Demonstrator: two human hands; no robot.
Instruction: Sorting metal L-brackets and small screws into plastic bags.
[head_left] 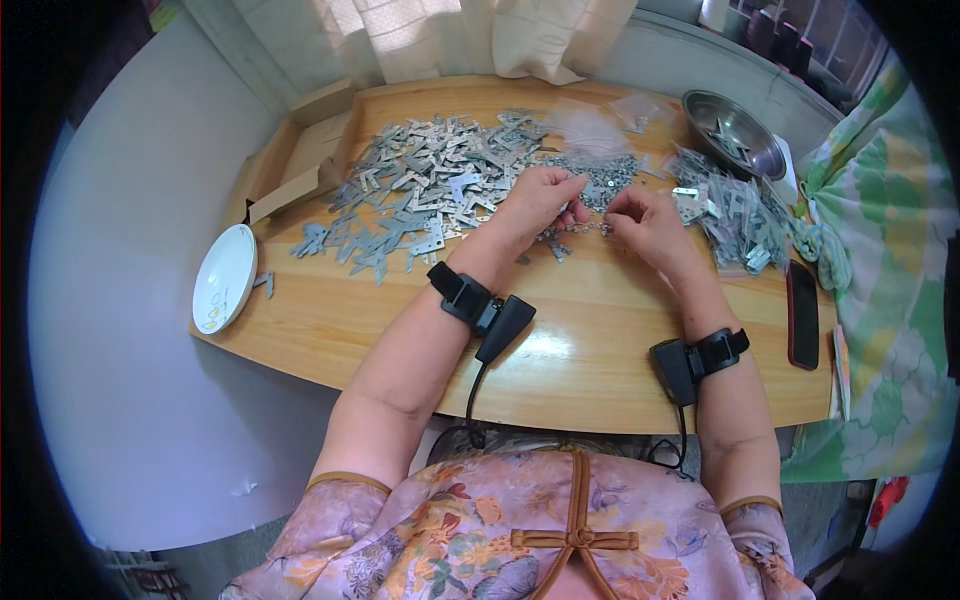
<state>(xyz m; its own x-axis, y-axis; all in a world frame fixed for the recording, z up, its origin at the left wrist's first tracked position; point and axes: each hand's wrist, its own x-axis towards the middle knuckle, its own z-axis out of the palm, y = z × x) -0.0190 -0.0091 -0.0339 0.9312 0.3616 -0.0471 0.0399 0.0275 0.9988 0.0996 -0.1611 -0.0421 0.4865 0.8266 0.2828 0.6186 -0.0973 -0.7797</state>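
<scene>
My left hand (pixel 543 207) is closed, its fingers curled at the near edge of a heap of small metal screws (pixel 612 180). Whatever lies within those fingers is hidden. Just to the right, my right hand (pixel 648 226) has thumb and fingertips drawn together in a pinch, low over a few loose screws (pixel 578 229) on the wooden table (pixel 560 330). What it grips is too small to make out. A large pile of flat, L-shaped metal corner brackets (pixel 430 170) spreads to the left of my left hand. Clear plastic bags of brackets (pixel 740 215) lie right of my right hand.
An opened cardboard box (pixel 310 150) stands at the far left, with a white plate (pixel 224 280) nearer. Empty-looking clear bags (pixel 588 130) lie behind the screws. At right are a steel bowl (pixel 735 135) holding metal pieces, a phone (pixel 802 315) and a patterned cloth (pixel 880 300).
</scene>
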